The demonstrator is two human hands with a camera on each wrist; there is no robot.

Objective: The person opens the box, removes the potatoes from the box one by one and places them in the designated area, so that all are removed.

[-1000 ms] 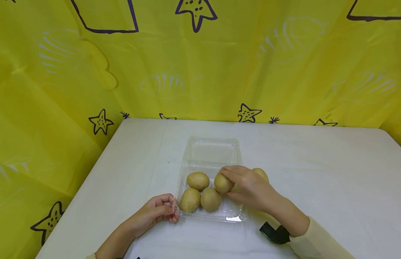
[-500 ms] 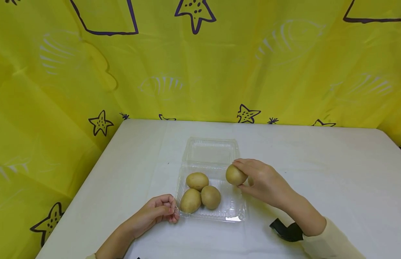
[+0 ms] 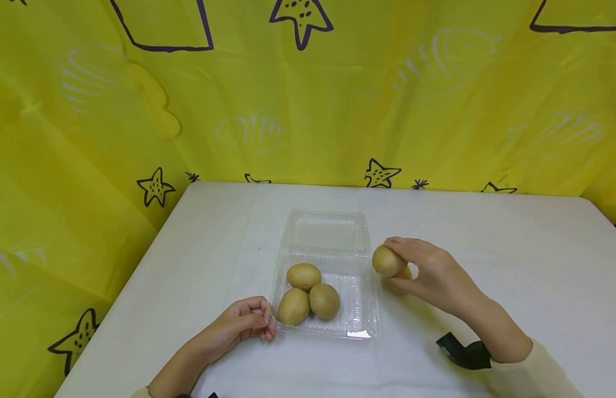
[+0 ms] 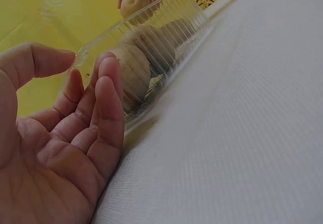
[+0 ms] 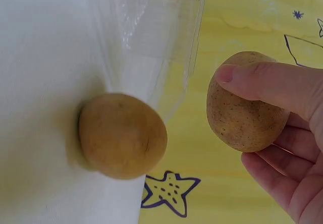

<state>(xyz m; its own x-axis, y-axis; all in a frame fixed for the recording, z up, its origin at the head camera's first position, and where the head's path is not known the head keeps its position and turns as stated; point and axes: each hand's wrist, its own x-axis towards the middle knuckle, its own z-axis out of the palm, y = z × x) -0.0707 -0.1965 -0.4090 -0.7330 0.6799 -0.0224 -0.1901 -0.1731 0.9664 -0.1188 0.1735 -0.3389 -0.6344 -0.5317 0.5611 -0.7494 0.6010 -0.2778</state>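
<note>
My right hand [image 3: 434,272] grips a potato [image 3: 386,261] between thumb and fingers, raised just right of the clear plastic container [image 3: 355,301]. Under it on the table sits another potato [image 5: 122,135], mostly covered by the held one in the head view. Three potatoes lie together in the container's left part: an upper one [image 3: 304,276], a lower left one [image 3: 294,307] and a lower right one [image 3: 324,301]. My left hand [image 3: 244,323] pinches the container's front left corner with thumb and forefinger, its other fingers curled beside the wall.
The container's hinged lid [image 3: 328,232] lies folded back, away from me. A white cloth [image 3: 487,249] covers the table. Behind and to the left hangs a yellow curtain [image 3: 308,99] with star and fish drawings. A black band [image 3: 464,354] is by my right wrist.
My right hand has lifted a potato out of the container's right part and carried it right, past the rim. My left hand has stayed at the corner.
</note>
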